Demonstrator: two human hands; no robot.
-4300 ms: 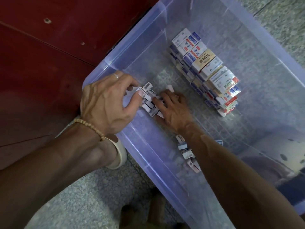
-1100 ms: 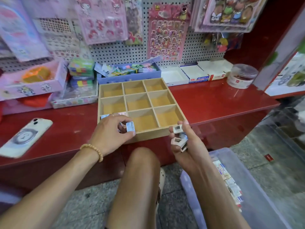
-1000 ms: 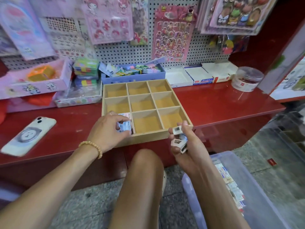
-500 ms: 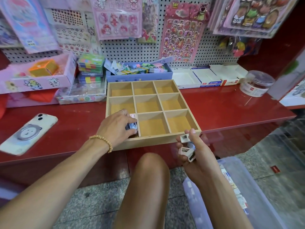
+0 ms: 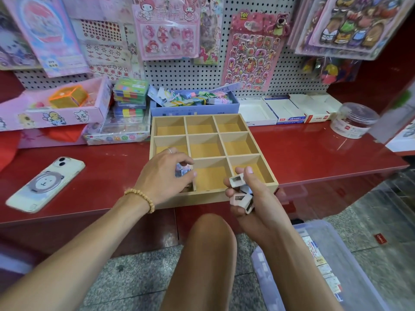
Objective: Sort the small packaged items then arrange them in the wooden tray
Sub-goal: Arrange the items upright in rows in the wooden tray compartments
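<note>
Well left of the wooden tray (image 5: 244, 129) on the red counter (image 5: 314, 153), a phone (image 5: 46, 184) lies flat. Over the tray's near-left compartment the left hand (image 5: 161, 176) curls its fingers around a few small packaged items (image 5: 181, 172), holding them just above that cell. Off the tray's near-right corner the right hand (image 5: 251, 198) grips a cluster of small white sharpeners (image 5: 241, 191), and farther right, below the counter, a clear plastic bin (image 5: 350, 254) sits on the floor with more small boxes (image 5: 323, 265) inside.
</note>
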